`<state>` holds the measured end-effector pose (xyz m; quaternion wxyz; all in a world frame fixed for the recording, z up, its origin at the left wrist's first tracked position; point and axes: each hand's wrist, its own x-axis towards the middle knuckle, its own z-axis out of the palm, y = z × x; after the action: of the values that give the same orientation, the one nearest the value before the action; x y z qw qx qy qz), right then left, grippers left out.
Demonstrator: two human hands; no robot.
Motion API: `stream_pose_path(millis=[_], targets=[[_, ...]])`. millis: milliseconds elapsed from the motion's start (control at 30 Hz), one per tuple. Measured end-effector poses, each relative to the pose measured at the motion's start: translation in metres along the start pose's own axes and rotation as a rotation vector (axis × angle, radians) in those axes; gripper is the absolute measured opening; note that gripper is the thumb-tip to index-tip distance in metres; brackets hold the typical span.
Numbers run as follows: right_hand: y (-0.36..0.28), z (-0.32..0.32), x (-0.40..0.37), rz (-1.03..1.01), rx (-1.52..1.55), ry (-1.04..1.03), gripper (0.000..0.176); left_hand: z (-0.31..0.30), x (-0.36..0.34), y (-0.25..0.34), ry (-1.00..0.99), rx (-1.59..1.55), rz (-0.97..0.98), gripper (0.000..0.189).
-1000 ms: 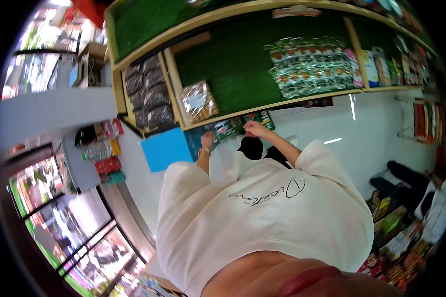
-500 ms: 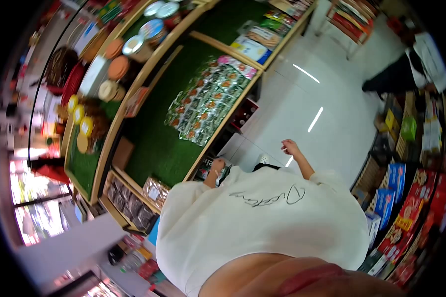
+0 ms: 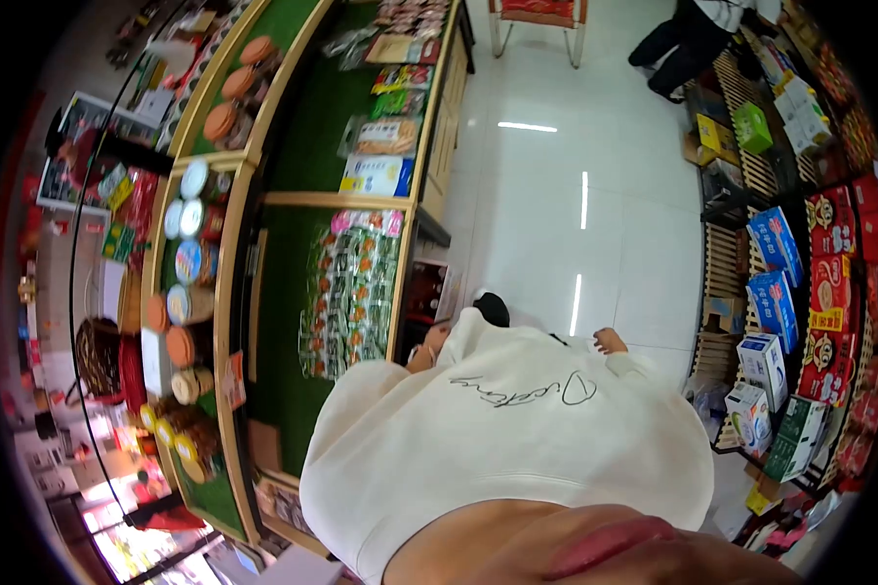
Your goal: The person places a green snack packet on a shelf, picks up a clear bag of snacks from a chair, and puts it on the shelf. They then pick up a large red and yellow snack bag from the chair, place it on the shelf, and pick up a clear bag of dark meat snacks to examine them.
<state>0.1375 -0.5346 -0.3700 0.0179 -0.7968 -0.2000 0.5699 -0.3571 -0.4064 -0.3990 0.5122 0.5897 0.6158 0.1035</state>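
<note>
The display shelf [image 3: 307,146], lined in green, runs up the left side, its near corner hidden behind the sweatshirt and its far end cut off by the frame. The pale floor [image 3: 639,234] fills the aisle beside it. The white sweatshirt [image 3: 512,448] covers most of both forearms. Along the aisle's other side stands a slatted rack [image 3: 725,255], its outer edge lost in the dark rim, as is the upper body of another person [image 3: 698,37]. Clear packets [image 3: 361,283] lie in rows along the shelf's aisle-side edge, their print too small to read. Below that edge, just beyond the left hand [image 3: 431,343], sits a dark-red box [image 3: 425,292], its contents too dim to make out; whether that hand grips anything I cannot tell. The right hand [image 3: 610,341] hangs above the floor, fingers loosely curled, its grip likewise unclear.
</note>
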Motion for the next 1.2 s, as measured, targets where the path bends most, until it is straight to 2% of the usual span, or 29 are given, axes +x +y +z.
stream_pose_path(millis=[100,200,333,467,533,600,667,700,733,867,967,1000,1033,1067,1167,1200], targets=[[-0.01,-0.021,0.007,0.085,0.079,0.033,0.033,-0.013,0.026,0.022,-0.159,0.082,-0.118,0.027],[-0.019,-0.034,0.042,0.049,0.078,0.058,0.036,-0.027,0.072,0.047,-0.234,0.155,-0.141,0.027],[-0.09,-0.039,0.065,-0.077,-0.13,0.19,0.031,-0.052,0.16,0.101,-0.273,0.222,-0.064,0.027],[-0.17,-0.046,0.093,-0.229,-0.015,0.089,0.03,-0.078,0.264,0.182,-0.227,0.322,0.055,0.027],[-0.213,-0.062,0.117,-0.25,0.098,0.03,0.029,-0.08,0.32,0.219,-0.174,0.131,0.034,0.028],[-0.255,-0.09,0.138,-0.267,0.257,0.033,0.029,-0.082,0.372,0.245,-0.154,-0.298,-0.058,0.027],[-0.296,-0.121,0.145,-0.398,0.189,0.194,0.028,-0.097,0.394,0.291,-0.113,-0.273,-0.08,0.027],[-0.325,-0.134,0.122,-0.383,0.342,0.326,0.031,-0.102,0.405,0.311,-0.094,-0.258,-0.088,0.027],[-0.342,-0.145,0.123,-0.385,0.441,0.332,0.032,-0.104,0.417,0.322,-0.102,-0.255,-0.07,0.026],[-0.381,-0.166,0.121,-0.326,0.646,0.274,0.033,-0.108,0.451,0.326,-0.183,-0.223,-0.032,0.027],[-0.355,-0.151,0.174,-0.209,0.586,0.249,0.035,-0.106,0.473,0.317,-0.275,-0.07,-0.109,0.029],[-0.342,-0.151,0.188,-0.173,0.408,0.183,0.033,-0.106,0.477,0.313,-0.306,-0.001,-0.15,0.03],[-0.309,-0.143,0.236,-0.454,-0.236,0.15,0.03,-0.114,0.479,0.317,-0.376,0.159,-0.09,0.031],[-0.299,-0.155,0.246,-0.441,-0.307,0.084,0.03,-0.122,0.496,0.327,-0.447,0.316,-0.035,0.032],[-0.32,-0.202,0.236,-0.262,-0.141,-0.019,0.029,-0.129,0.575,0.286,-0.448,0.093,-0.167,0.034],[-0.334,-0.218,0.238,-0.237,-0.086,-0.028,0.029,-0.136,0.582,0.302,-0.354,0.034,-0.182,0.032]])
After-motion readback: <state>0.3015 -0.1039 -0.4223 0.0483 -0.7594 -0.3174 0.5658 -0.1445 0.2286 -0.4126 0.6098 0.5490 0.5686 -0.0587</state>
